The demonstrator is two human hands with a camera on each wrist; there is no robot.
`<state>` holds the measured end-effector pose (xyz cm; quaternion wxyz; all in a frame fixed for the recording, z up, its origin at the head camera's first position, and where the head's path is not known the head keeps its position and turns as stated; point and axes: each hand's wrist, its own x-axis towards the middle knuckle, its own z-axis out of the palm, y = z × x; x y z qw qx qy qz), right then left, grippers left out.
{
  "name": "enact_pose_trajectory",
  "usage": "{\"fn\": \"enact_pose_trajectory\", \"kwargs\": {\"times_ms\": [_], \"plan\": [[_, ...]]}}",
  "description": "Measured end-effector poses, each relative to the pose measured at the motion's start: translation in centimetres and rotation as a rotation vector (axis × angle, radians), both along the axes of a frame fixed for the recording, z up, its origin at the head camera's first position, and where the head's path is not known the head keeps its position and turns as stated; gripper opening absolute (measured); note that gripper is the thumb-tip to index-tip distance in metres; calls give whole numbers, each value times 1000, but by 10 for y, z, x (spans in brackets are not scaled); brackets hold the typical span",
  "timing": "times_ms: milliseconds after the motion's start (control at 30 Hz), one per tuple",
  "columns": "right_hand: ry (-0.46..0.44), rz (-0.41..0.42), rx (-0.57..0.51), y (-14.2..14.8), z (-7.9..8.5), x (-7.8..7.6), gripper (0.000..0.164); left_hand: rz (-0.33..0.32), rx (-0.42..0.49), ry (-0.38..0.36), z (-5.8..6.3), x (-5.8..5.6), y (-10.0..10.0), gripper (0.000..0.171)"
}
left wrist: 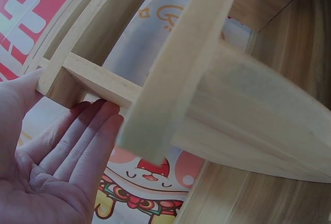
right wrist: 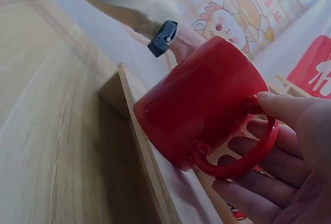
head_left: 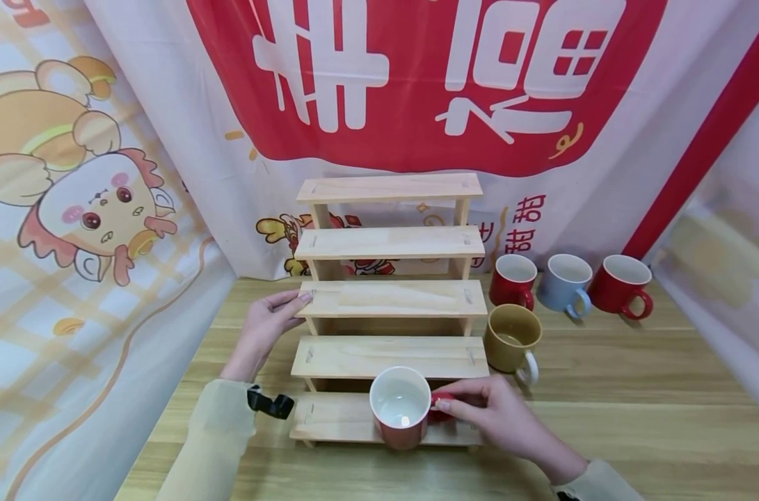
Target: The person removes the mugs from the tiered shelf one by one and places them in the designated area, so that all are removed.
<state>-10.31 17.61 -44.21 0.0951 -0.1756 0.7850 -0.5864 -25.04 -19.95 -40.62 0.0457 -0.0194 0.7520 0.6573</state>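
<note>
A stepped wooden rack (head_left: 392, 358) with several tiers stands in the middle of the table. My left hand (head_left: 269, 323) holds the left end of its middle tier, with the thumb on top and the fingers (left wrist: 85, 144) beneath the board. Over the front of the lowest tier (head_left: 335, 417) is a red mug (right wrist: 201, 100) with a white inside. My right hand (head_left: 498, 417) grips this mug's handle (right wrist: 243, 164), thumb at the top of the loop. Whether the mug's base touches the board, I cannot tell.
Right of the rack stand a brown mug (head_left: 510, 337) with a white handle, a red mug (head_left: 510, 285), a light blue mug (head_left: 561, 285) and another red mug (head_left: 611, 289). Printed cloth (head_left: 417, 149) hangs behind the wooden table (head_left: 636, 383).
</note>
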Motion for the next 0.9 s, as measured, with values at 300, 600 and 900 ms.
{"fn": "enact_pose_trajectory", "kwargs": {"times_ms": [300,600,900], "plan": [[-31,-5,-8,-2,-1,1,21,-8,4,4,3,3,1,69],[12,15,-38,-3,-3,1,18,-9,5,3,3,3,1,69],[35,6,-36,-3,-5,0,15,-12,12,7,1,2,1,68]]}}
